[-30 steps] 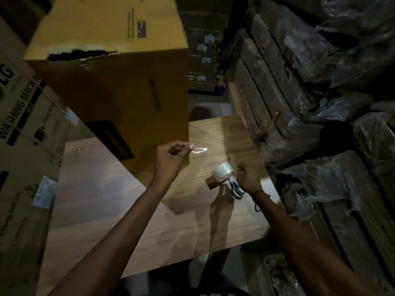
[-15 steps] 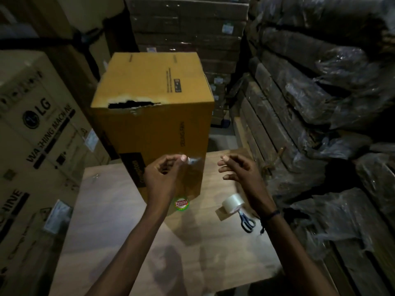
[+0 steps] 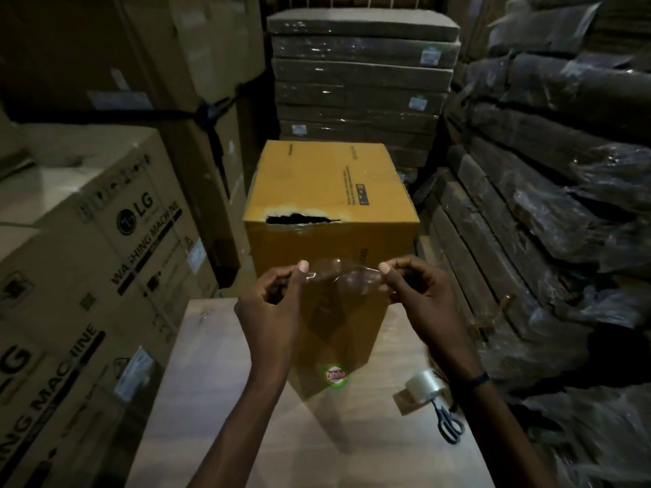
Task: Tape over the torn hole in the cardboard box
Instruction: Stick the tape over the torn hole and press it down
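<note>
Hands, left (image 3: 271,308) and right (image 3: 419,294), each pinch an end of clear tape (image 3: 341,276) mid-frame, below the box (image 3: 331,248) hole (image 3: 299,219).

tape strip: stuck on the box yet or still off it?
Off. The tape strip hangs stretched between left hand and right hand, below the uncovered torn hole.

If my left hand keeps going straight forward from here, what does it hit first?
Probably the near face of the yellow box, below the torn hole; the left hand looks short of it, though depth is unclear.
</note>
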Demonstrator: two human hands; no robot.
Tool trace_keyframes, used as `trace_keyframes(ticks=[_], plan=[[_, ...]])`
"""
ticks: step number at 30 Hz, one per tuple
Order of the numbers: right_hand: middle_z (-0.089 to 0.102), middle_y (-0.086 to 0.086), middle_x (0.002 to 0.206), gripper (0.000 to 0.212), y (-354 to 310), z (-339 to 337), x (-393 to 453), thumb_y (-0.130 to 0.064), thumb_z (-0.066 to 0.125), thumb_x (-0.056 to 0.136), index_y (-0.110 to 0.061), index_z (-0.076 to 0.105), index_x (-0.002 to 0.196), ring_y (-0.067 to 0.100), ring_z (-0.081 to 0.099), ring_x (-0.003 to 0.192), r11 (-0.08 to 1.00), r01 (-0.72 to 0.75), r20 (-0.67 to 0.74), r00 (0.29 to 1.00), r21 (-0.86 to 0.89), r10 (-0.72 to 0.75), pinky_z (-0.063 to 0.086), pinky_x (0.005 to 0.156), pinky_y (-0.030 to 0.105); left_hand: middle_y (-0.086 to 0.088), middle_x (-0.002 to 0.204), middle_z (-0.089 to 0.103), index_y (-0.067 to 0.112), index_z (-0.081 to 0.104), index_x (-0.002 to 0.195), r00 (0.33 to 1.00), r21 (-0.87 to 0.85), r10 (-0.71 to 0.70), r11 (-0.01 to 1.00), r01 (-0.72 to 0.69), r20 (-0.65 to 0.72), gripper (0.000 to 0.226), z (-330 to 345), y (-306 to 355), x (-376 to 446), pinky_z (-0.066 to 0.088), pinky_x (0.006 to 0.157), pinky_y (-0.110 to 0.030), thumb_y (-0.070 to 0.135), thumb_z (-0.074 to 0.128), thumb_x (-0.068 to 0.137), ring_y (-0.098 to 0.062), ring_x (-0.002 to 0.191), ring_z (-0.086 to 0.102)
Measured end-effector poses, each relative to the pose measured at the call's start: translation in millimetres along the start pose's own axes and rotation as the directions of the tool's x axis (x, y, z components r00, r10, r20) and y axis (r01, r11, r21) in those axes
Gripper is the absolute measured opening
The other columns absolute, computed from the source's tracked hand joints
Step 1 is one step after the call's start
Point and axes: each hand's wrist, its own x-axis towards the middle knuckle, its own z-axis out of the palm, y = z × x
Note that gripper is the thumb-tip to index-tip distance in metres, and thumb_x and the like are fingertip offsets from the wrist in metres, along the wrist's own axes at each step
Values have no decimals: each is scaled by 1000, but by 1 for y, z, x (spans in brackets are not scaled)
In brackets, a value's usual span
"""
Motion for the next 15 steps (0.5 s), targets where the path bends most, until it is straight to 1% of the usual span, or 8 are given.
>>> trace_keyframes(ticks=[1, 3, 4, 6, 8, 11, 13, 15], plan=[[78, 4, 87, 14, -6, 5, 2, -30, 71, 100, -18, 77, 94, 16, 74, 78, 999, 29, 0, 1000, -12, -29, 61, 69, 29, 21, 88, 77, 28, 80, 99, 1000, 6, 23, 1000, -23, -19, 11, -4, 2, 5, 55, 73, -11, 35, 74, 95, 4, 87, 72], [76, 3, 84, 17, -18, 16, 7, -29, 70, 101, -17, 76, 90, 15, 72, 74, 997, 78, -4, 997, -31, -78, 58, 68, 25, 17, 90, 78, 24, 81, 101, 996, 32, 74, 997, -72, -58, 14, -13, 6, 15, 58, 75, -18, 34, 74, 96, 0, 88, 73], [76, 3, 83, 17, -24, 21, 10, -27, 71, 101, -15, 76, 90, 15, 72, 73, 994, 98, -8, 995, -41, -99, 58, 67, 25, 16, 91, 78, 23, 81, 102, 993, 44, 96, 995, -93, -72, 16, -17, 8, 20, 59, 75, -20, 35, 73, 96, -1, 88, 74], [77, 1, 82, 16, -36, 31, 17, -25, 71, 101, -12, 76, 92, 17, 74, 74, 989, 129, -21, 991, -72, -131, 60, 66, 27, 17, 91, 77, 23, 81, 103, 988, 46, 124, 992, -120, -96, 17, -23, 13, 30, 59, 72, -16, 36, 73, 96, 0, 87, 74], [77, 1, 82, 14, -47, 41, 24, -23, 72, 101, -11, 77, 95, 19, 75, 78, 987, 133, -48, 989, -88, -138, 62, 68, 30, 19, 88, 76, 24, 81, 104, 983, 48, 141, 990, -136, -119, 19, -28, 18, 40, 57, 66, -12, 38, 72, 96, 1, 83, 73], [77, 3, 84, 14, -60, 54, 33, -23, 72, 100, -10, 77, 96, 19, 76, 80, 985, 137, -81, 986, -109, -146, 64, 72, 32, 16, 84, 75, 23, 81, 104, 971, 98, 195, 978, -183, -138, 20, -34, 25, 54, 53, 60, -11, 39, 72, 97, 0, 77, 72], [77, 4, 83, 15, -67, 61, 38, -24, 73, 99, -10, 77, 96, 20, 76, 80, 983, 142, -97, 983, -119, -154, 66, 73, 33, 15, 82, 75, 22, 81, 104, 962, 116, 226, 971, -210, -154, 20, -37, 29, 62, 52, 59, -9, 39, 72, 97, 0, 75, 71], [77, 3, 82, 15, -73, 67, 42, -25, 73, 99, -10, 77, 95, 19, 76, 78, 977, 160, -105, 979, -138, -175, 66, 72, 33, 14, 84, 75, 22, 80, 106, 957, 113, 238, 968, -222, -164, 21, -39, 33, 69, 55, 60, -11, 39, 71, 98, 0, 77, 72]])
